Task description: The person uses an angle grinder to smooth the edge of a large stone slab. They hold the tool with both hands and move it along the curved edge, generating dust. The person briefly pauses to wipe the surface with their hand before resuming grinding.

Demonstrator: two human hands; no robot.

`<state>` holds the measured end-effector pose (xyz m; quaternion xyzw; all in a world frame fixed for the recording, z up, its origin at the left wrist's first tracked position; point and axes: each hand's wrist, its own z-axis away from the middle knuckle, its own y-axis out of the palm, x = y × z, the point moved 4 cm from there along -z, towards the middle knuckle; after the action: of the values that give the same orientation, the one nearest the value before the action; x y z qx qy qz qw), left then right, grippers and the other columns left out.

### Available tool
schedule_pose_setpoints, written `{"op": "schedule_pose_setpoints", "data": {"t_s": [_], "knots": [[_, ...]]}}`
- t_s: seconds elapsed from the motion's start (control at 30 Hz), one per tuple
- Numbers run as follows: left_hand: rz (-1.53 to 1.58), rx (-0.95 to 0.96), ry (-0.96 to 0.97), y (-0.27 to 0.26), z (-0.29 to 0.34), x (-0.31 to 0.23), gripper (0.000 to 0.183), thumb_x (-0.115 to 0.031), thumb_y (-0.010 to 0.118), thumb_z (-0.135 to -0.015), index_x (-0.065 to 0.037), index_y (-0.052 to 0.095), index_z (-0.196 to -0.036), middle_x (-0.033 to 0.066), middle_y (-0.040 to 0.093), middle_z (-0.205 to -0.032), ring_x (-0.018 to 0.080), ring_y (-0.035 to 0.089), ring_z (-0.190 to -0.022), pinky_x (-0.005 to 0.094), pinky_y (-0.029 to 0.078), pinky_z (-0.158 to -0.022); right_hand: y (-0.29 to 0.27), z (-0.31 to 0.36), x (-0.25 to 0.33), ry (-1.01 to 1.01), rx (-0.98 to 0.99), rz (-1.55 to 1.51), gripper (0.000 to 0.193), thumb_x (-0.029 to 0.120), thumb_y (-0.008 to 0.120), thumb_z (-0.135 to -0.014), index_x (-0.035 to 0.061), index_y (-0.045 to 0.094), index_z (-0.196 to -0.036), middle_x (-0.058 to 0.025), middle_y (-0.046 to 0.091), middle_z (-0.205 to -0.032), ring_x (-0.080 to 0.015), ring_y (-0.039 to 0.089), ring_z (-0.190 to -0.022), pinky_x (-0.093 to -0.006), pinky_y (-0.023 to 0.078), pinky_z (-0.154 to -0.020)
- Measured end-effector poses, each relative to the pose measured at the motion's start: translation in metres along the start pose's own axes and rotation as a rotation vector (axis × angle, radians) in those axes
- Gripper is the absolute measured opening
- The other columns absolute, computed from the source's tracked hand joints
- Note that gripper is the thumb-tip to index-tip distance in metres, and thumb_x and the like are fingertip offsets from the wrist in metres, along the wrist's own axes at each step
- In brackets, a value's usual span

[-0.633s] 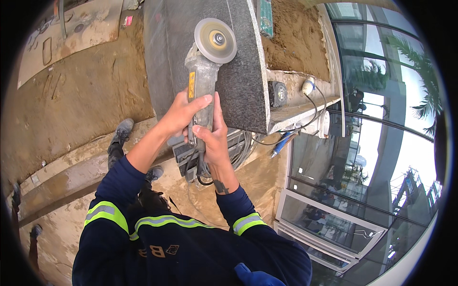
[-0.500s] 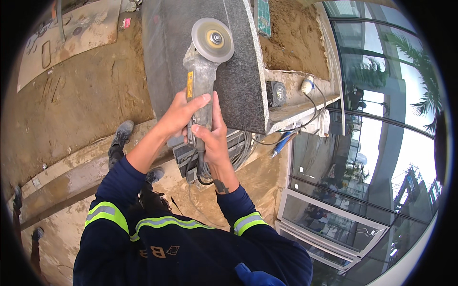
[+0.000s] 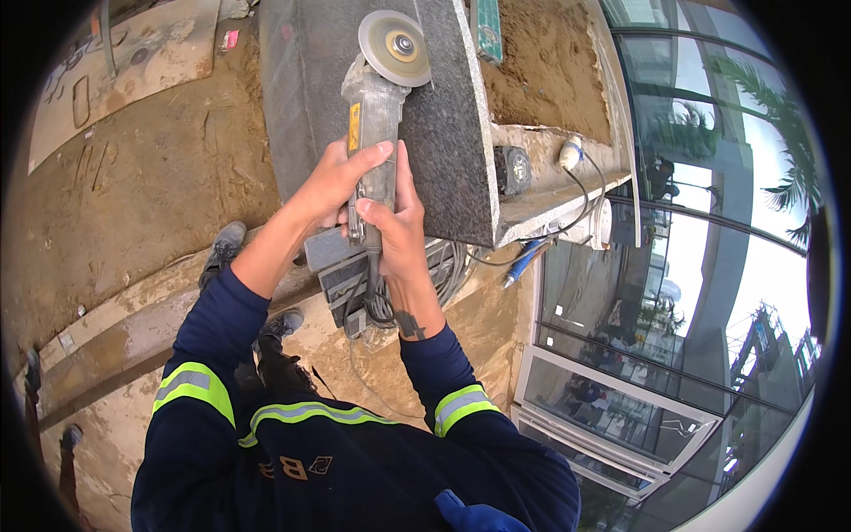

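An angle grinder [image 3: 372, 111] with a dusty grey body is held lengthwise in both hands, its flat cutting disc [image 3: 386, 49] at the far end. My left hand [image 3: 339, 182] wraps the body from the left, thumb lying across its top. Around the rear of the handle closes my right hand [image 3: 399, 235], thumb on top as well. The disc appears over a dark grey stone slab [image 3: 456, 151] with a pale, rough cut edge; I cannot tell whether it touches the stone. From the grinder's back end a dark cord [image 3: 372, 270] runs down toward coiled cable.
Dark stone strips [image 3: 341, 288] lie below the slab. Right of it are a black tape-measure-like case [image 3: 512, 171], a white cable connector [image 3: 571, 152], a blue-handled tool [image 3: 525, 262] and a green box [image 3: 487, 34]. Glass panes [image 3: 656, 293] line the right. Another person's foot [image 3: 71, 436] shows far left.
Both hands have carried the grinder a little forward, away from me, so the disc sits farther up over the slab. The grip is the same.
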<state>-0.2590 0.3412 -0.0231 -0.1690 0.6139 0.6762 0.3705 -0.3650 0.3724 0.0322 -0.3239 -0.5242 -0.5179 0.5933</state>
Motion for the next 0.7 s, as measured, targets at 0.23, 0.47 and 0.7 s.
{"op": "schedule_pose_setpoints", "data": {"t_s": [0.23,0.47,0.7], "knots": [[-0.033,0.010,-0.023,0.003,-0.007,-0.011,0.066,-0.051,0.067,-0.095,0.007,0.051,-0.121,0.0097,0.063,-0.071,0.0120,0.053,-0.036,0.0257,0.041,-0.027,0.001,-0.010,0.005,-0.008,-0.015,-0.029,0.100,0.004,0.065,-0.084,0.0056,0.006,-0.166,-0.0184,0.066,-0.109,-0.0208,0.069,-0.073,-0.0336,0.062,-0.059],[-0.011,-0.033,0.007,0.008,0.015,-0.001,0.063,-0.049,0.068,-0.095,0.005,0.051,-0.123,0.0096,0.063,-0.073,0.0117,0.055,-0.038,0.0259,0.041,-0.027,-0.003,0.012,-0.001,0.034,-0.011,-0.009,0.103,0.005,0.067,-0.082,0.0063,0.009,-0.166,-0.0189,0.065,-0.113,-0.0212,0.069,-0.073,-0.0330,0.061,-0.059],[-0.055,-0.061,-0.012,0.017,0.038,0.006,0.062,-0.047,0.068,-0.095,0.003,0.051,-0.127,0.0097,0.063,-0.075,0.0122,0.056,-0.041,0.0258,0.042,-0.028,-0.007,0.035,-0.004,0.053,-0.012,0.013,0.104,0.007,0.068,-0.080,0.0058,0.010,-0.166,-0.0197,0.062,-0.122,-0.0208,0.068,-0.076,-0.0333,0.060,-0.061]]}}
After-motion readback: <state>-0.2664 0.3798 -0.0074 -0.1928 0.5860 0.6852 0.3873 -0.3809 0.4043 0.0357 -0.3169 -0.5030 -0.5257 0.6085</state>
